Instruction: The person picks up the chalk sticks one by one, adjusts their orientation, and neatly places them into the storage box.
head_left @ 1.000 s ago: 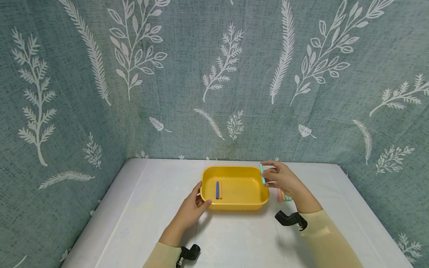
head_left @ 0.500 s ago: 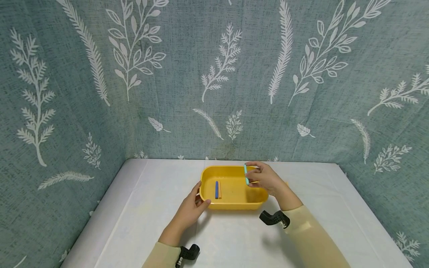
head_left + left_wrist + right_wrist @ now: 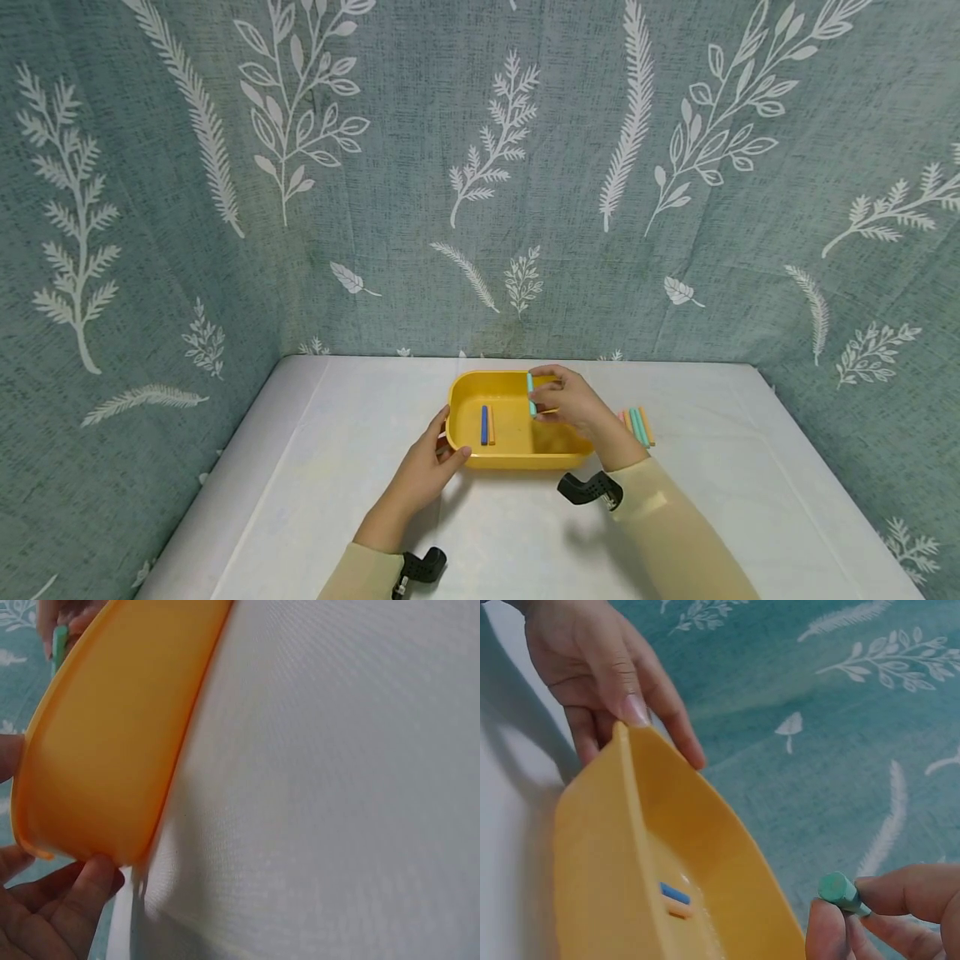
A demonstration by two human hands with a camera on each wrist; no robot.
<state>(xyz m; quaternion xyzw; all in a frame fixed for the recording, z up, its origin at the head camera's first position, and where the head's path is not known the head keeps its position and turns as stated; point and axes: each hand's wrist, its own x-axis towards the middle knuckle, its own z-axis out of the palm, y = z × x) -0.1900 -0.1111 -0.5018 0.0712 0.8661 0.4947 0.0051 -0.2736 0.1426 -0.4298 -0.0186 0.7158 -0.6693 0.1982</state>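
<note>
In the head view my left hand (image 3: 422, 468) grips the left end of a yellow plastic tub (image 3: 517, 462), thumb at the front corner and fingers around the outer side. My right hand (image 3: 576, 407) pinches a mint-green stick of chalk (image 3: 532, 397) between thumb and fingers, over the middle of the tub. The right wrist view shows the round end of this green chalk (image 3: 837, 889) at the fingertips. On the tub's floor lie a blue chalk (image 3: 484, 425) and an orange chalk (image 3: 492, 426) side by side, left of the held one.
More chalk sticks (image 3: 639, 427), in pink, green and orange, lie on the white tablecloth (image 3: 300, 500) right of the tub, partly behind my right wrist. A teal leaf-patterned curtain (image 3: 405, 300) stands behind the table and along its sides.
My right hand has carried the green chalk leftward from the tub's right rim to above its middle. The chalks on the table at right show more again. My left hand stays on the tub.
</note>
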